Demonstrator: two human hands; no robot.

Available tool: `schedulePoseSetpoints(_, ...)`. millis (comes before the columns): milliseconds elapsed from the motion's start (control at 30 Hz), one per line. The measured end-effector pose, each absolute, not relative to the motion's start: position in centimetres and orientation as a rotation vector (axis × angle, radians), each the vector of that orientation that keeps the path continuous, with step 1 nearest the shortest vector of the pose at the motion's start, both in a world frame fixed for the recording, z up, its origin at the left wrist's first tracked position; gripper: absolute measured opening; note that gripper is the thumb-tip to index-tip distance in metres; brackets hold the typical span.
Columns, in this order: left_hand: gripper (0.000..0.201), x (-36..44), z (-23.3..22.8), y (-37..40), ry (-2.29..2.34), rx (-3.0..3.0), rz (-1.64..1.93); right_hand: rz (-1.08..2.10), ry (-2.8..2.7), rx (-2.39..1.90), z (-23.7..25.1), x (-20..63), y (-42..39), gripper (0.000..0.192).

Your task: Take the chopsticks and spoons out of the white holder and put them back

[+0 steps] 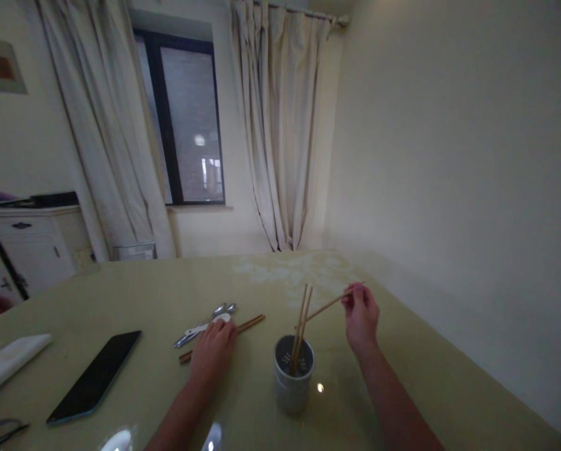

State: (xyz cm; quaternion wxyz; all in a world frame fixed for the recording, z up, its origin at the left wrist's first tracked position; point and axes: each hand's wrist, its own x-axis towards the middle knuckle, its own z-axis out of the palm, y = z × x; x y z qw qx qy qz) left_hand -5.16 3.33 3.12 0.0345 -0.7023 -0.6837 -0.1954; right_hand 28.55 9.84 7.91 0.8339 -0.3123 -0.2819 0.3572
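My right hand (pixel 361 316) is raised over the right side of the table, its fingertips pinching the upper end of a wooden chopstick (pixel 327 306). That stick slants down to the left, toward two chopsticks (pixel 301 326) that stand in a grey cylindrical holder (pixel 293 391) with small holes in its bottom. On the table to the left, my left hand (pixel 213 351) is closed over a bundle of brown chopsticks (pixel 250 323); the palm hides their middle. Just beyond its fingers lie a white spoon (pixel 198 329) and metal spoons (pixel 220 309).
A dark tablet or phone (pixel 96 376) lies on the glossy yellowish table (pixel 144 294). Left of it are a white box-like object (pixel 15 358) and a dark cord (pixel 3 427). A plain wall (pixel 468 188) borders the right edge; a white cabinet (pixel 31 250) stands back left.
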Motion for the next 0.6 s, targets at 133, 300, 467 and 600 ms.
schedulePoseSetpoints(133, 0.022, -5.7, 3.0, 3.4, -2.16, -2.151, -0.471, 0.799, -0.455, -0.485, 9.9, 31.1, 9.3, 0.044)
schedulePoseSetpoints(300, 0.021, -5.8, 3.0, 3.5, -2.234, -2.208, -0.492, 0.937, -0.649, -0.515, 10.7, 28.7, 7.5, 0.044)
schedulePoseSetpoints(467, 0.022, -5.4, 3.1, 3.2, -2.191, -2.22, -0.518, 1.085, -0.898, -0.615, 9.7, 25.4, 6.5, 0.052)
schedulePoseSetpoints(600, 0.027, -3.5, 3.1, 2.7, -2.15, -2.282, -0.796, 1.171, -0.836, -0.826, 6.4, 22.9, 7.4, 0.059)
